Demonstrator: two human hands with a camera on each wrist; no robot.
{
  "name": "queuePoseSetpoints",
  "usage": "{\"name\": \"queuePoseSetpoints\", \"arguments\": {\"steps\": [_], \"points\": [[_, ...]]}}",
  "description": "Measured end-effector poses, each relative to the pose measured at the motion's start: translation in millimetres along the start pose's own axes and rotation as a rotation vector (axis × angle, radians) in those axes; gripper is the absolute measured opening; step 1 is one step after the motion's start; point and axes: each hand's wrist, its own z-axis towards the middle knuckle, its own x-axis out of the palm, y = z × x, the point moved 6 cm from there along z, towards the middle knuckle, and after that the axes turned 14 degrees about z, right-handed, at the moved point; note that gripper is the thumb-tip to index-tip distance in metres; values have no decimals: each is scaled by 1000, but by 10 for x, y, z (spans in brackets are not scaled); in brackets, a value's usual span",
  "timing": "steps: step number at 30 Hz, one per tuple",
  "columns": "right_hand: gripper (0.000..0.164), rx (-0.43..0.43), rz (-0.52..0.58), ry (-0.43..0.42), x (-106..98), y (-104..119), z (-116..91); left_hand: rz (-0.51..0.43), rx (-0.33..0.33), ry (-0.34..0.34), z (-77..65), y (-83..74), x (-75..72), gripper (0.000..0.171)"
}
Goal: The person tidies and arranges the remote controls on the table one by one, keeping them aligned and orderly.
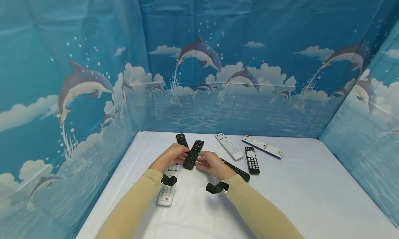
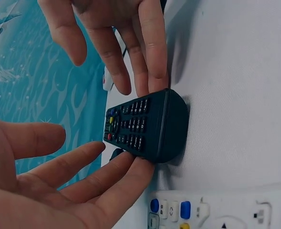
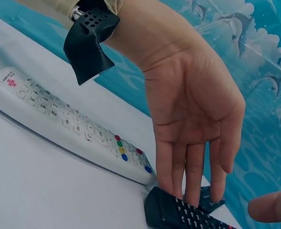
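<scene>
A black remote control (image 1: 194,153) lies on the white table between my two hands, buttons up. My left hand (image 1: 175,155) is at its left side, and in the left wrist view the extended fingertips (image 2: 143,167) touch its edge. On the other side is my right hand (image 1: 213,164), its fingers loosely bent with their tips right at the opposite edge. Both thumbs stand away from the remote. Under my left wrist lies a white remote control (image 1: 166,194), partly hidden by the hand. A second black remote (image 1: 182,139) lies just beyond my left fingers.
Beside my right wrist lies another black remote (image 1: 238,170), partly covered. Farther right are a white remote (image 1: 229,147), a small black one with pale buttons (image 1: 251,160) and a long white one (image 1: 263,146). A blue dolphin-print curtain (image 1: 230,104) encloses the table (image 1: 299,190).
</scene>
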Motion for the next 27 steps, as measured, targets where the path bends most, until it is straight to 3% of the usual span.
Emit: {"name": "queuePoseSetpoints", "arguments": {"steps": [15, 27], "points": [[53, 4, -52, 37, -3, 16, 30, -25, 18, 3, 6, 21, 9, 40], [49, 33, -68, 22, -51, -39, 3, -48, -23, -13, -19, 115, 27, 31]]}}
